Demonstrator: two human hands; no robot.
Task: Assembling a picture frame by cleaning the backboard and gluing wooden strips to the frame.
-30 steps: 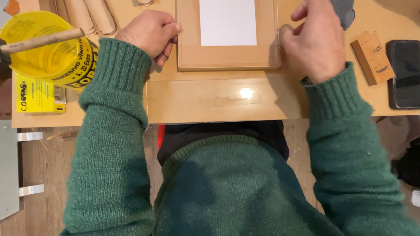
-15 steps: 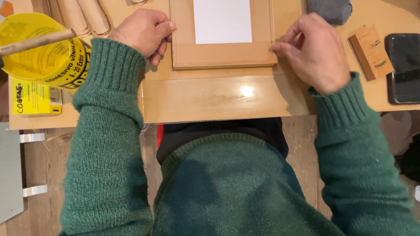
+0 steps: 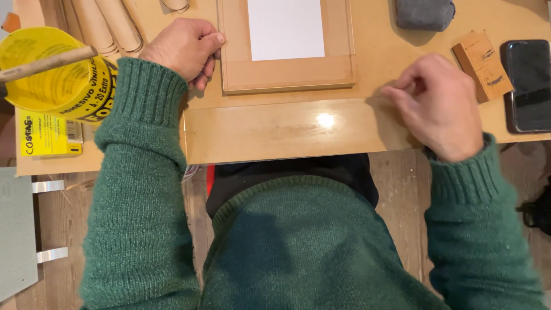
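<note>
The left hand point(image 3: 185, 47) rests curled against the left edge of the wooden frame point(image 3: 287, 72), thumb and fingertips touching its side, a light steadying hold and not a full grip. The frame lies flat on the table point(image 3: 275, 135), near the far edge of view, with a white sheet point(image 3: 285, 28) showing in its opening. The right hand point(image 3: 439, 106) sits well to the right of the frame, off it, its fingers loosely curled with the tips pinched together; whether something small is held there cannot be told. With only one side steadied, the frame could likely slide or twist to the right on the smooth board if the left hand pushes. A yellow tub point(image 3: 57, 72) with a wooden stick point(image 3: 46, 63) across it stands just beside the left sleeve, so a swing of that arm might knock it. A wooden block point(image 3: 482, 64), a dark phone point(image 3: 528, 85) and a grey pad point(image 3: 425, 14) lie near the right hand
</note>
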